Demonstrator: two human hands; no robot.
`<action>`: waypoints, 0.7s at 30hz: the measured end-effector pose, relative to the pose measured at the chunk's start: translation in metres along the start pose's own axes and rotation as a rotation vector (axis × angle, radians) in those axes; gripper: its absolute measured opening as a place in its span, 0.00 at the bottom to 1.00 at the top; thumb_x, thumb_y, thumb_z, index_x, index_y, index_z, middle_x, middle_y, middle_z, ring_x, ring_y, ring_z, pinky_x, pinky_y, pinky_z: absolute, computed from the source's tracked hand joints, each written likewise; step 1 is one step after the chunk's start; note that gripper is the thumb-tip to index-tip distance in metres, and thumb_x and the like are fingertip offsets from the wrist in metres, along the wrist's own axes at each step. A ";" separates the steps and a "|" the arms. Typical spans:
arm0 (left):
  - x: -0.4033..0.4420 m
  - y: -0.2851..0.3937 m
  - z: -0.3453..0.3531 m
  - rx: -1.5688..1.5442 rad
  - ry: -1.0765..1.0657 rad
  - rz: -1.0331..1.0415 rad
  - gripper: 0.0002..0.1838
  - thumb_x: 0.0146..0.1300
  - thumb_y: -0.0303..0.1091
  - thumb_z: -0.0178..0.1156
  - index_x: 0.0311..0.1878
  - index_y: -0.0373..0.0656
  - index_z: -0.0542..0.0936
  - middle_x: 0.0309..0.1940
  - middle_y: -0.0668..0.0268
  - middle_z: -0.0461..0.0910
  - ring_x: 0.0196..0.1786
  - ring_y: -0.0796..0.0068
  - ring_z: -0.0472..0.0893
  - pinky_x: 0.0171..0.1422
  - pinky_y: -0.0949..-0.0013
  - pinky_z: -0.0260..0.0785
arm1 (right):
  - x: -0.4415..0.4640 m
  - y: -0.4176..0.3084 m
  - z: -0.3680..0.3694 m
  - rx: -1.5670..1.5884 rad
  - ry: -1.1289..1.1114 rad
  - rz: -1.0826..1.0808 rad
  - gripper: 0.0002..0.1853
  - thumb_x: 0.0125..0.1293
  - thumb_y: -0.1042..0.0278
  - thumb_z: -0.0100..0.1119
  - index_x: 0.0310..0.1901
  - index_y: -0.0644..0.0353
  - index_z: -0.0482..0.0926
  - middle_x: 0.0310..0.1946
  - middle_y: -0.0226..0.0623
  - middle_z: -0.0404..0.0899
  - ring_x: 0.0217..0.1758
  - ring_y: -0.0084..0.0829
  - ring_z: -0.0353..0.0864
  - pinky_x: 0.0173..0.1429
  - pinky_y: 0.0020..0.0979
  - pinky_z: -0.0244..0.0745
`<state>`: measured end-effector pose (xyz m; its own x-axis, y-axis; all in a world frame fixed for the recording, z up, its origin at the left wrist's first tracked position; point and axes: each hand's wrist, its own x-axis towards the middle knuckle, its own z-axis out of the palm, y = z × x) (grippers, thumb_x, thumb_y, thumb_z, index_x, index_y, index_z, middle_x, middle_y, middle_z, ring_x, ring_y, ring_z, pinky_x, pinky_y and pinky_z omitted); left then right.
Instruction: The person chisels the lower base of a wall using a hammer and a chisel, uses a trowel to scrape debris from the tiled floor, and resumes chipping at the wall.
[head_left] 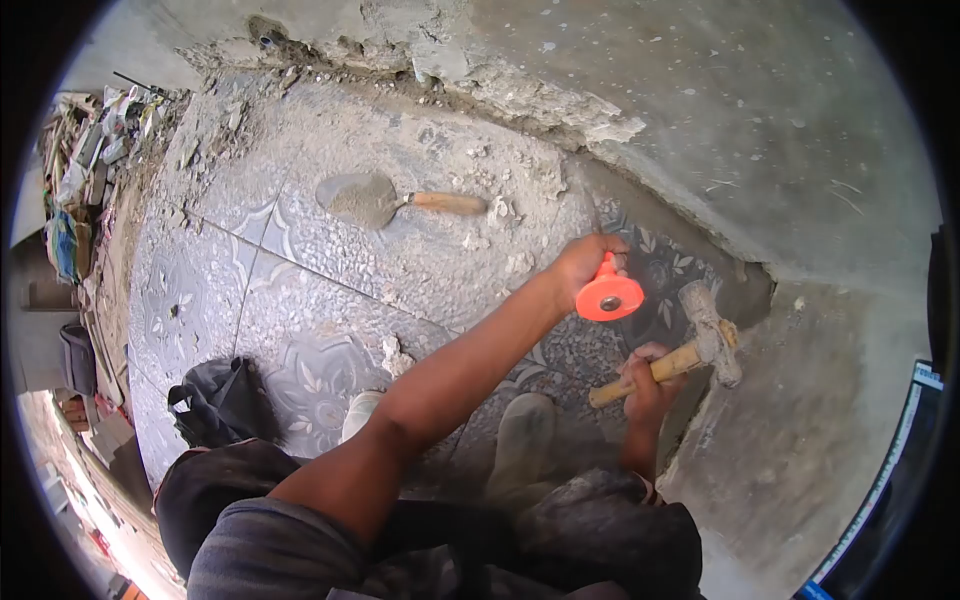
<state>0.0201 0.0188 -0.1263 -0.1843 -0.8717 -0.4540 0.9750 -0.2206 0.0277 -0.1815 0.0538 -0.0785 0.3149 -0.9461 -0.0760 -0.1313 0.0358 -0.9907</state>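
Note:
My left hand (592, 262) is closed around a chisel with an orange hand guard (612, 292), held low over the tiled floor near the foot of the wall. The round metal striking end faces up at me; the blade is mostly hidden. My right hand (648, 384) grips the wooden handle of a hammer (712, 338). The hammer's dusty head lies to the right of the orange guard, apart from it. Farther left, a trowel (372, 200) with a wooden handle rests on the dusty tiles, mortar on its blade.
Broken plaster (560, 105) lines the base of the concrete wall (720, 90). Rubble and dust cover the patterned tiles (300, 290). A black bag (222, 400) lies at lower left, near my shoes (523, 432). Debris (95, 150) is heaped at far left.

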 end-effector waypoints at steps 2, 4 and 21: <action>0.011 -0.006 -0.011 0.038 0.053 -0.019 0.11 0.64 0.26 0.51 0.24 0.45 0.67 0.15 0.71 0.66 0.17 0.78 0.67 0.24 0.74 0.67 | -0.003 0.002 0.001 0.043 0.014 0.060 0.03 0.45 0.83 0.50 0.24 0.66 0.73 0.15 0.33 0.69 0.17 0.25 0.70 0.26 0.27 0.69; 0.021 0.002 -0.020 0.218 0.115 -0.011 0.11 0.63 0.25 0.52 0.24 0.44 0.68 0.16 0.70 0.67 0.18 0.77 0.68 0.24 0.73 0.67 | -0.004 0.005 0.002 0.076 0.009 0.078 0.03 0.47 0.82 0.50 0.24 0.67 0.73 0.14 0.33 0.69 0.17 0.25 0.70 0.26 0.27 0.69; -0.078 0.116 -0.074 0.420 0.149 0.292 0.16 0.67 0.41 0.60 0.28 0.43 0.68 0.14 0.71 0.66 0.16 0.78 0.70 0.21 0.70 0.69 | -0.001 0.015 -0.018 -0.132 -0.034 0.196 0.06 0.57 0.82 0.55 0.37 0.67 0.76 0.20 0.32 0.72 0.17 0.20 0.70 0.27 0.26 0.68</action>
<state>0.1570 0.0933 -0.1535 0.1367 -0.8580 -0.4951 0.8437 -0.1610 0.5121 -0.2011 0.0491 -0.0913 0.3028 -0.9137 -0.2712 -0.3141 0.1730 -0.9335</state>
